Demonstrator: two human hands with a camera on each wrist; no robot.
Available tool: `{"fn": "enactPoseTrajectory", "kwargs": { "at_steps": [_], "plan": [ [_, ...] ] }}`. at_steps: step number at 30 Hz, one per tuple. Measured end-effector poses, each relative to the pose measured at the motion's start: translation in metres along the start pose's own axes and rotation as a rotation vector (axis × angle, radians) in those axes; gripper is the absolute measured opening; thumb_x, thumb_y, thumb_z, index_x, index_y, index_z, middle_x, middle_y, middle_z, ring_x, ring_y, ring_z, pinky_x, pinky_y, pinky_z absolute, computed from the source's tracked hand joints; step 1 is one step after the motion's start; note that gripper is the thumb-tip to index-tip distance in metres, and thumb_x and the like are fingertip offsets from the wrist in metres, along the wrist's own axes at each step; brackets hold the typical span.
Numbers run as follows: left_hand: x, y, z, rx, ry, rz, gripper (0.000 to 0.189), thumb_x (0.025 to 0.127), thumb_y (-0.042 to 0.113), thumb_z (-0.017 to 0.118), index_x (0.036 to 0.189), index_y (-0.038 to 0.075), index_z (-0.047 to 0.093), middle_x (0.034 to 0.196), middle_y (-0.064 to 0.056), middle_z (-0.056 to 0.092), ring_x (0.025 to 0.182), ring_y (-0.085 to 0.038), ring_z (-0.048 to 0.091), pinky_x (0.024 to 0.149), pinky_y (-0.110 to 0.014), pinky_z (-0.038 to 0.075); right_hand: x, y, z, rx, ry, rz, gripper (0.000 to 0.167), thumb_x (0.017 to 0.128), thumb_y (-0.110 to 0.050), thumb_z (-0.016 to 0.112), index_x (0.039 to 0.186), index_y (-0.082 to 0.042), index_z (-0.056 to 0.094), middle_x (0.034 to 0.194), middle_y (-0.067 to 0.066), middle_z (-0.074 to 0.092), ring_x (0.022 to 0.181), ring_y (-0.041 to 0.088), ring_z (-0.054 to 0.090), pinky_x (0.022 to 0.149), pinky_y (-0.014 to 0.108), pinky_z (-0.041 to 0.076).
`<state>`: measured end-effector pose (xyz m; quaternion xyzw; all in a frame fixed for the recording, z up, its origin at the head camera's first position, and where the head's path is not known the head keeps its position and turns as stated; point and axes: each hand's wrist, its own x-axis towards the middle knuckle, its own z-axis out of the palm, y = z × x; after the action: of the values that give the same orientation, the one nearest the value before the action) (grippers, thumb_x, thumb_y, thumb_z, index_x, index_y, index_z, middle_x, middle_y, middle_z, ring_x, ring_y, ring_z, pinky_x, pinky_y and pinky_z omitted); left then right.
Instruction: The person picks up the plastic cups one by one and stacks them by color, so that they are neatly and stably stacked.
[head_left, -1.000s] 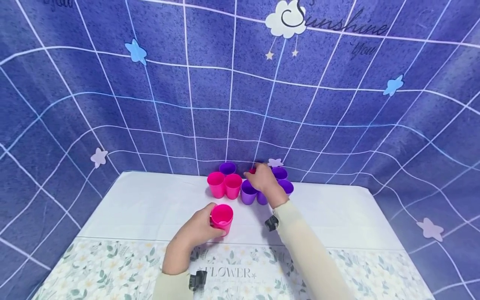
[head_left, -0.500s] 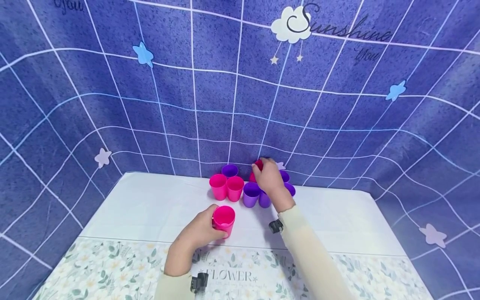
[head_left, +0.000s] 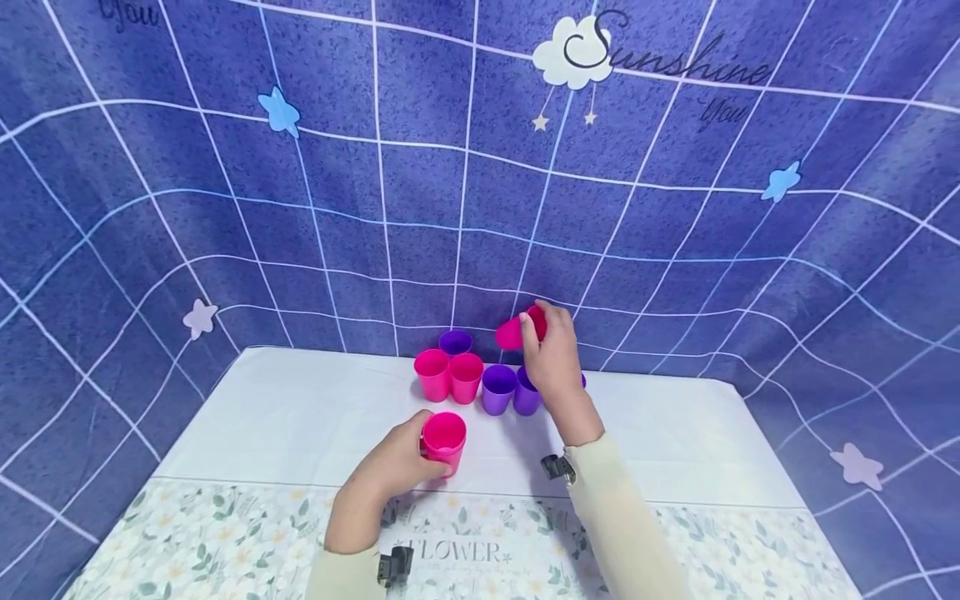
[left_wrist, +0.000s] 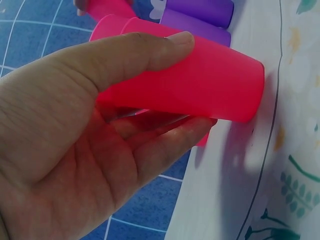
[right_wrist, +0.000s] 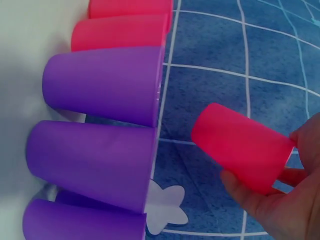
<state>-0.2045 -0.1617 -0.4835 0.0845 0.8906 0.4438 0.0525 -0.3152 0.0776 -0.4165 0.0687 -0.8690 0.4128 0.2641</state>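
Note:
My left hand [head_left: 401, 458] grips a pink plastic cup [head_left: 444, 442] near the front of the white tabletop, thumb on one side and fingers around the other. A second rim shows at its mouth in the left wrist view, so another pink cup is nested in it. Higher up at the back, my right hand [head_left: 555, 358] holds a pink cup [right_wrist: 240, 145] by its rim, tilted sideways and raised above a row of purple cups. Two of these, a purple cup [head_left: 497, 392] and its neighbour [head_left: 527, 400], stand upright below that hand, which hides others behind it.
Left of the purple row stand two pink cups, one [head_left: 432, 379] beside the other [head_left: 466, 382], with a purple cup [head_left: 455, 342] behind them. A blue gridded cloth [head_left: 337, 275] hangs right behind the cups. Flowered cloth [head_left: 262, 542] covers the front of the table.
My right hand has lifted a pink cup up from behind the purple cups and tipped it, moving slightly right. My left hand stays in place with its cups.

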Motion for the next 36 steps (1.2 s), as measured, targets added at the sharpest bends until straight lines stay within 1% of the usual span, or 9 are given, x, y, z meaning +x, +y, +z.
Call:
{"fn": "enactPoseTrajectory", "kwargs": {
  "at_steps": [5,9,13,17,21,26,31,33,36],
  "plan": [
    [-0.003,-0.001,-0.003,0.010,0.002,-0.011,0.060,0.076,0.010,0.092,0.127,0.012,0.062,0.111,-0.001,0.074,0.106,-0.017,0.070,0.099,-0.049,0.060,-0.010,-0.001,-0.005,0.064,0.017,0.049,0.055,0.102,-0.042,0.070,0.141,-0.003,0.062,0.132,0.017,0.063,0.123,0.036,0.063,0.105,0.050,0.057],
    [-0.006,-0.002,-0.003,0.025,0.009,-0.029,0.062,0.075,0.011,0.094,0.128,0.011,0.062,0.111,-0.001,0.074,0.106,-0.018,0.070,0.100,-0.050,0.060,-0.023,-0.003,-0.011,0.114,0.050,0.079,0.058,0.091,-0.039,0.084,0.136,-0.006,0.068,0.123,0.013,0.068,0.115,0.032,0.067,0.098,0.048,0.060],
    [-0.007,-0.004,-0.001,0.016,0.008,-0.035,0.060,0.075,0.010,0.093,0.127,0.012,0.062,0.110,-0.001,0.075,0.106,-0.018,0.071,0.100,-0.050,0.060,-0.036,-0.005,-0.019,0.164,0.076,0.136,0.061,0.084,-0.036,0.090,0.134,-0.007,0.070,0.118,0.012,0.069,0.109,0.029,0.067,0.093,0.046,0.061],
    [-0.006,-0.004,0.000,0.015,0.012,-0.031,0.059,0.075,0.009,0.093,0.126,0.011,0.062,0.111,-0.002,0.075,0.107,-0.019,0.071,0.101,-0.050,0.060,-0.047,-0.009,-0.026,0.240,0.067,0.181,0.061,0.081,-0.032,0.093,0.133,-0.008,0.071,0.123,0.011,0.070,0.113,0.027,0.069,0.097,0.044,0.062],
    [-0.004,-0.002,0.002,0.009,0.020,-0.022,0.058,0.076,0.008,0.092,0.126,0.011,0.062,0.111,-0.002,0.075,0.107,-0.020,0.071,0.101,-0.050,0.060,-0.056,-0.012,-0.031,0.284,0.041,0.169,0.058,0.080,-0.027,0.094,0.132,-0.010,0.073,0.126,0.010,0.071,0.112,0.024,0.070,0.096,0.040,0.063],
    [-0.001,-0.001,0.006,0.012,0.011,-0.012,0.059,0.077,0.010,0.092,0.127,0.011,0.061,0.113,-0.003,0.075,0.109,-0.021,0.071,0.102,-0.051,0.060,-0.059,-0.014,-0.040,0.272,0.023,0.157,0.060,0.081,-0.026,0.094,0.134,-0.009,0.072,0.126,0.011,0.071,0.112,0.024,0.069,0.095,0.041,0.062],
    [0.000,0.000,0.006,0.014,0.019,-0.008,0.059,0.077,0.010,0.092,0.128,0.011,0.061,0.113,-0.004,0.075,0.108,-0.021,0.071,0.102,-0.051,0.060,-0.056,-0.015,-0.045,0.266,-0.008,0.200,0.069,0.081,-0.025,0.093,0.142,-0.007,0.066,0.129,0.014,0.071,0.114,0.028,0.071,0.098,0.045,0.062],
    [0.001,0.000,0.005,0.017,0.023,-0.005,0.059,0.078,0.010,0.092,0.128,0.011,0.061,0.113,-0.004,0.075,0.107,-0.020,0.071,0.101,-0.051,0.060,-0.056,-0.018,-0.046,0.271,-0.032,0.204,0.072,0.082,-0.025,0.092,0.145,-0.008,0.063,0.130,0.015,0.073,0.113,0.029,0.072,0.097,0.044,0.062],
    [0.001,0.001,0.003,0.020,0.021,-0.008,0.058,0.078,0.012,0.092,0.127,0.012,0.061,0.112,-0.002,0.075,0.107,-0.019,0.071,0.101,-0.049,0.060,-0.058,-0.025,-0.044,0.279,-0.068,0.188,0.071,0.082,-0.022,0.091,0.146,-0.010,0.063,0.134,0.012,0.073,0.111,0.027,0.073,0.096,0.038,0.063]
  ]
}}
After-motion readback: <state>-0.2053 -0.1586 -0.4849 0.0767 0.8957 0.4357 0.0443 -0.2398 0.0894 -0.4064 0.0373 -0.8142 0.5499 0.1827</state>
